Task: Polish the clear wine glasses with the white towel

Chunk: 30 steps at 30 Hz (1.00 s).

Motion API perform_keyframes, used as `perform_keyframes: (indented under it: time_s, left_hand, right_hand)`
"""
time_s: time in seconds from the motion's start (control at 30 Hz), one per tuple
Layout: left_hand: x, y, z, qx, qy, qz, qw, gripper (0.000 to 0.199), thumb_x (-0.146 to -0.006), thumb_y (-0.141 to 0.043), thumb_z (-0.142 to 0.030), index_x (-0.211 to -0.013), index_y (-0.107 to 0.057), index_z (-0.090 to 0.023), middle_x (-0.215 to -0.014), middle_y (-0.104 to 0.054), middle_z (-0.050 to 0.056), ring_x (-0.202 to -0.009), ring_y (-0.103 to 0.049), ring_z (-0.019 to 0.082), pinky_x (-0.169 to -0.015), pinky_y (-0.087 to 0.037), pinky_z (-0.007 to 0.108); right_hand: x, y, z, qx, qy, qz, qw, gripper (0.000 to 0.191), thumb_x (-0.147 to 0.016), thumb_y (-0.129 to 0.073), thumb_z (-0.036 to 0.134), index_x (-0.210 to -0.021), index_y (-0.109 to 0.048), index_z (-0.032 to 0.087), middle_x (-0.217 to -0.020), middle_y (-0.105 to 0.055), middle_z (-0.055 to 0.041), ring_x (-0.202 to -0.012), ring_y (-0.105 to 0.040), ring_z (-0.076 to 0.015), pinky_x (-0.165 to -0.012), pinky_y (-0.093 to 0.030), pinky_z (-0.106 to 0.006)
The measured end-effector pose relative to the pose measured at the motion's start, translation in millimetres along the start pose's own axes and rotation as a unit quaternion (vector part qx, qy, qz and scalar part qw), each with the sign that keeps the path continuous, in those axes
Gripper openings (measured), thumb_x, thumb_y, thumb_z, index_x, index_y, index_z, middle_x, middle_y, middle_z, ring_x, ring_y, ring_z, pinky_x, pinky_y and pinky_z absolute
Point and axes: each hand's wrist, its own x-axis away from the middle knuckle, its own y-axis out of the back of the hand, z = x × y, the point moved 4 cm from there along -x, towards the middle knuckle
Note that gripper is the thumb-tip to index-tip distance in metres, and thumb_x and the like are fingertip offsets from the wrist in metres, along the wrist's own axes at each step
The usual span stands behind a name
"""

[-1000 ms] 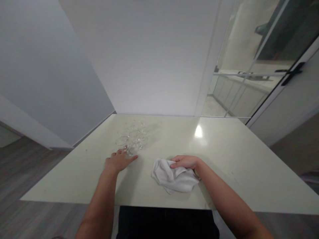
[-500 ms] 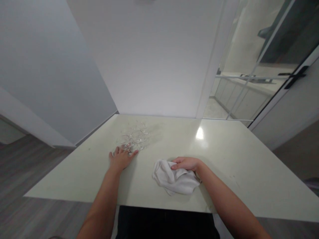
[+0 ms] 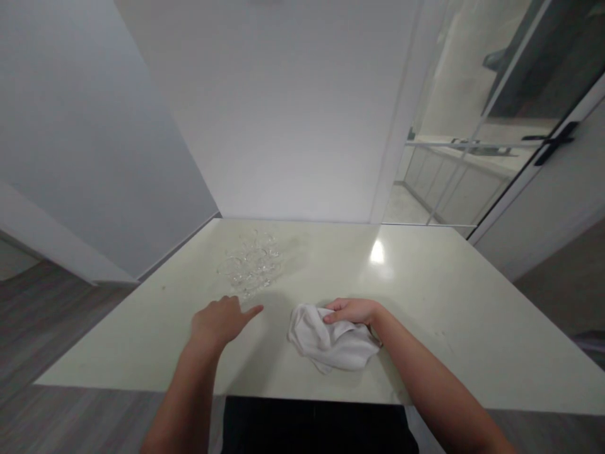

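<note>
A white cloth (image 3: 333, 343) lies crumpled on the pale, glossy table (image 3: 425, 359). My right hand (image 3: 354, 311) grips its upper right part, with the fingers partly buried in the folds. Farther back on the left stands a cluster of clear glass pieces (image 3: 253, 261), close together; their exact shapes are hard to make out. My left hand (image 3: 222, 323) is just in front of the glass, apart from it, with the thumb stretched out to the right and the other fingers mostly hidden behind the back of the hand.
White walls (image 3: 293, 126) rise behind the table. To the right, a glass-paned door (image 3: 472, 148) with a black handle (image 3: 558, 142) shows a kitchen counter beyond. Grey wooden floor (image 3: 70, 315) shows at the left.
My left hand has drawn back from the glass pieces toward the front edge, and its fingers no longer show spread beside them. My right hand and the cloth are nearly unmoved.
</note>
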Motion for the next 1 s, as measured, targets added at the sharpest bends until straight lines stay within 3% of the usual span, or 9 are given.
perform_keyframes:
  time_s: [0.1, 0.2, 0.43, 0.5, 0.63, 0.7, 0.77, 0.87, 1.0]
  left_hand:
    - [0, -1.0, -32, 0.06, -0.126, -0.031, 0.99, 0.072, -0.08, -0.04, -0.072, -0.116, -0.064, -0.015, -0.125, -0.064, 0.017, -0.115, -0.059, 0.035, -0.097, -0.044, 0.044]
    - [-8, -6.8, -64, 0.148, -0.238, -0.092, 0.955, 0.066, -0.084, -0.043, -0.065, -0.125, -0.057, -0.015, -0.135, -0.057, 0.012, -0.125, -0.052, 0.027, -0.106, -0.038, 0.035]
    - [-28, -12.1, -85, 0.217, -0.217, -0.178, 0.935, 0.058, -0.084, -0.051, -0.059, -0.121, -0.058, -0.014, -0.127, -0.061, 0.015, -0.121, -0.053, 0.03, -0.105, -0.038, 0.041]
    - [-29, -9.1, -98, 0.307, -0.247, -0.15, 0.907, 0.054, -0.087, -0.047, -0.059, -0.114, -0.06, -0.015, -0.119, -0.064, 0.012, -0.111, -0.059, 0.027, -0.099, -0.044, 0.039]
    - [-33, -13.4, -143, 0.474, -0.348, -0.001, 0.809, 0.051, -0.093, -0.035, -0.057, -0.099, -0.064, -0.016, -0.1, -0.07, 0.008, -0.093, -0.064, 0.021, -0.086, -0.05, 0.035]
    - [-36, -18.0, -157, 0.522, -0.36, 0.006, 0.773, 0.05, -0.094, -0.034, -0.055, -0.102, -0.064, -0.016, -0.103, -0.069, 0.008, -0.095, -0.064, 0.021, -0.088, -0.05, 0.035]
    - [-37, -21.1, -160, 0.549, -0.347, -0.064, 0.758, 0.044, -0.094, -0.039, -0.052, -0.109, -0.062, -0.017, -0.109, -0.067, 0.008, -0.1, -0.062, 0.02, -0.091, -0.048, 0.035]
    - [-30, -21.9, -157, 0.52, -0.363, -0.194, 0.748, 0.037, -0.092, -0.048, -0.047, -0.11, -0.061, -0.018, -0.111, -0.065, 0.009, -0.105, -0.059, 0.021, -0.096, -0.044, 0.037]
    - [-15, -23.4, -161, 0.447, -0.45, -0.228, 0.738, 0.036, -0.09, -0.055, -0.044, -0.114, -0.061, -0.019, -0.11, -0.064, 0.011, -0.106, -0.056, 0.023, -0.096, -0.044, 0.039]
  right_hand:
    - [1, 1, 0, 0.0, -0.002, -0.003, 1.0, 0.04, -0.071, -0.078, 0.045, -0.094, -0.07, 0.012, -0.083, -0.074, -0.0042, -0.061, -0.065, -0.0101, -0.065, -0.052, -0.022]
    - [1, 2, 1, 0.003, -0.002, -0.01, 1.0, 0.042, -0.071, -0.079, 0.045, -0.095, -0.07, 0.012, -0.084, -0.074, -0.0042, -0.062, -0.066, -0.0099, -0.066, -0.052, -0.022]
    - [1, 1, 1, -0.017, 0.0, -0.032, 0.999, 0.044, -0.068, -0.08, 0.046, -0.094, -0.071, 0.012, -0.084, -0.073, -0.0048, -0.064, -0.065, -0.0116, -0.063, -0.051, -0.023]
    - [-1, 3, 4, -0.055, 0.019, -0.07, 0.996, 0.043, -0.068, -0.081, 0.044, -0.095, -0.07, 0.013, -0.086, -0.073, -0.0052, -0.068, -0.066, -0.0128, -0.066, -0.051, -0.024]
    - [-3, 16, 13, -0.195, 0.08, -0.195, 0.958, 0.04, -0.082, -0.065, 0.047, -0.105, -0.066, 0.014, -0.089, -0.073, -0.0064, -0.074, -0.067, -0.016, -0.074, -0.052, -0.028]
    - [-1, 25, 19, -0.265, 0.121, -0.233, 0.928, 0.049, -0.09, -0.048, 0.055, -0.11, -0.064, 0.014, -0.089, -0.073, -0.008, -0.078, -0.068, -0.0191, -0.077, -0.053, -0.032]
    - [4, 35, 28, -0.304, 0.195, -0.272, 0.892, 0.057, -0.091, -0.035, 0.061, -0.116, -0.061, 0.017, -0.092, -0.072, -0.0084, -0.087, -0.068, -0.0217, -0.081, -0.053, -0.034]
    - [13, 44, 39, -0.284, 0.315, -0.33, 0.843, 0.058, -0.088, -0.034, 0.066, -0.121, -0.057, 0.024, -0.102, -0.071, -0.0064, -0.101, -0.065, -0.0231, -0.086, -0.052, -0.035]
    - [4, 29, 45, -0.187, 0.35, -0.317, 0.862, 0.066, -0.082, -0.034, 0.075, -0.127, -0.051, 0.03, -0.117, -0.066, -0.0048, -0.118, -0.057, -0.0228, -0.093, -0.05, -0.037]
